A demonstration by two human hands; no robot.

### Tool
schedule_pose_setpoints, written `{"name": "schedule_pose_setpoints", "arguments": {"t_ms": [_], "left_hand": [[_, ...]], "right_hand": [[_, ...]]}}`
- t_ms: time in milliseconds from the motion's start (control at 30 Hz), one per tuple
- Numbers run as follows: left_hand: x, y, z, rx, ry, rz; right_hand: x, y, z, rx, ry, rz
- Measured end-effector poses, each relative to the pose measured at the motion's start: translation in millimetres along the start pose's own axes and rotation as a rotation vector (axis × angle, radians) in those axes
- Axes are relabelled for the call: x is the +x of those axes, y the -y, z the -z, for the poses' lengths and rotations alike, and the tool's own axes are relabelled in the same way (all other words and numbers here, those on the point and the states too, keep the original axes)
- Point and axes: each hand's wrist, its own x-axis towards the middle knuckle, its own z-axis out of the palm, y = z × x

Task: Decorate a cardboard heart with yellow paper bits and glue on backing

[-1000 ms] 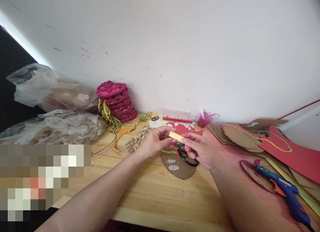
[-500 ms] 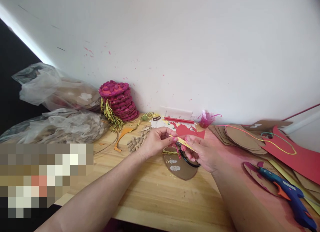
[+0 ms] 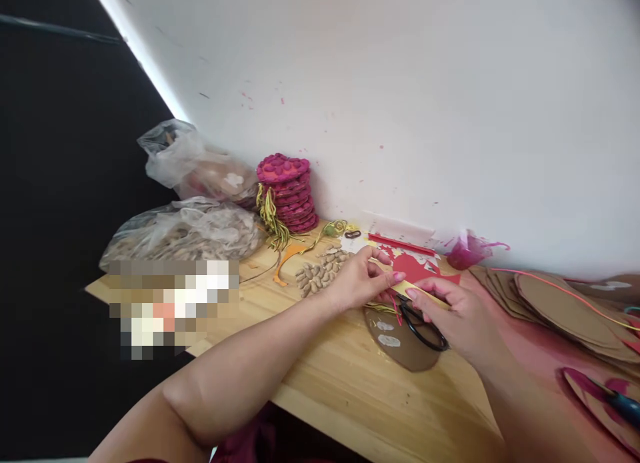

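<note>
Both hands pinch a narrow yellow strip [image 3: 416, 291] above the table. My left hand [image 3: 367, 276] grips its left end between thumb and fingers. The right part of the strip is between the thumb and fingers of my right hand [image 3: 447, 310]. Below them, black-handled scissors [image 3: 425, 333] lie over a brown cardboard piece [image 3: 407, 356] with whitish patches; their blades are mostly hidden. Pink and yellow-green strings show beside the scissors. Red paper [image 3: 413, 266] lies just behind the hands.
Peanuts [image 3: 315, 276] and an orange scrap [image 3: 287, 260] lie left of the hands. Behind them stands a magenta stack [image 3: 287, 193] with tassels, beside plastic bags [image 3: 195, 230]. Cardboard ovals [image 3: 555, 300], a magenta-stained cup [image 3: 465, 250] and part of a glue gun [image 3: 625, 404] are at the right.
The view has swung left, so things appear further right. My right hand's fingers have come off the scissors' handles and now grip only the strip; more of the handles shows.
</note>
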Motion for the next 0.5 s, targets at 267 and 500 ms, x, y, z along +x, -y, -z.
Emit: {"name": "schedule_pose_setpoints", "arguments": {"t_ms": [267,500], "left_hand": [[4.1,7.4,2.2,0.117,0.0,-0.003],[0.9,9.5,2.6,0.385,0.033,-0.2]], "right_hand": [[0.4,-9.3,-4.0,-0.312,-0.097,0.142],[0.5,-12.9,-5.3,-0.367,-0.056,0.178]]}}
